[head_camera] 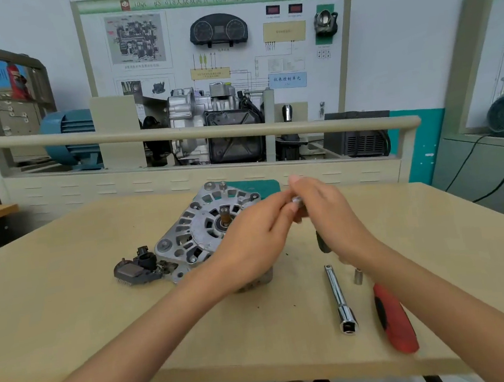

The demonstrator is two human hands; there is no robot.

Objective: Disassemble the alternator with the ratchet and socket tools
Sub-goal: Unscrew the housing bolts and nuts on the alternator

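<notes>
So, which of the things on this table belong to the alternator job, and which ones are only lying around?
Belong to the job:
- alternator
- removed black part beside it
- small metal piece, pinched between left hand and right hand
- extension bar
- small socket
- red-handled tool

Just lying about:
- transmission training stand behind the table
- blue motor

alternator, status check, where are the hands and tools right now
Both hands, left hand and right hand, pinch a small metal piece above the alternator. Extension bar, socket on table. Nothing blocking.
</notes>
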